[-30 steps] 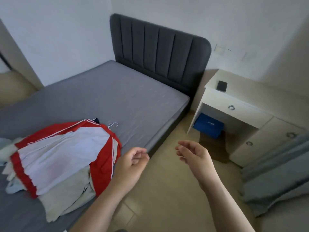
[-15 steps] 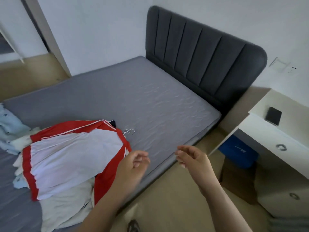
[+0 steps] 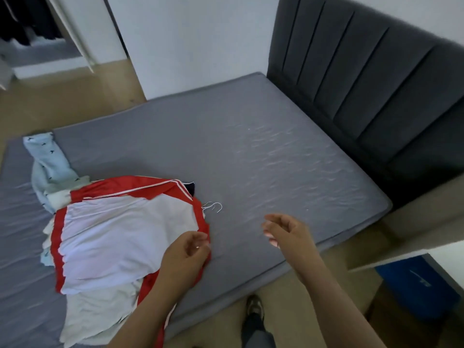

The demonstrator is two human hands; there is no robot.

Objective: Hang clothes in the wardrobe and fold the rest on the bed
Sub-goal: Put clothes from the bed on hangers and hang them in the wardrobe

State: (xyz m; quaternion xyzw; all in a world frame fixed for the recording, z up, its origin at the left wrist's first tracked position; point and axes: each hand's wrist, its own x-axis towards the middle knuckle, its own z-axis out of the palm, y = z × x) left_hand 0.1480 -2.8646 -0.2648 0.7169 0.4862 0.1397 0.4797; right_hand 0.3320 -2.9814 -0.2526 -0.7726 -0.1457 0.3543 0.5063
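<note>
A red and white jacket tops a pile of clothes on the grey bed. White hanger hooks poke out at the jacket's right edge. Pale cream garments lie under it, and a light blue patterned garment lies behind the pile. My left hand hovers over the jacket's right edge with loosely curled fingers, holding nothing. My right hand hangs above the mattress to the right, fingers relaxed and empty. The open wardrobe with dark hanging clothes stands at the far left.
A dark padded headboard rises at the right. A white desk edge and a blue box beneath it sit at the lower right. My shoe stands on the tan floor beside the bed.
The view has swung left and closer to the bed, bringing the wardrobe into sight. Both hands have moved over the mattress; my left hand now sits above the jacket's edge.
</note>
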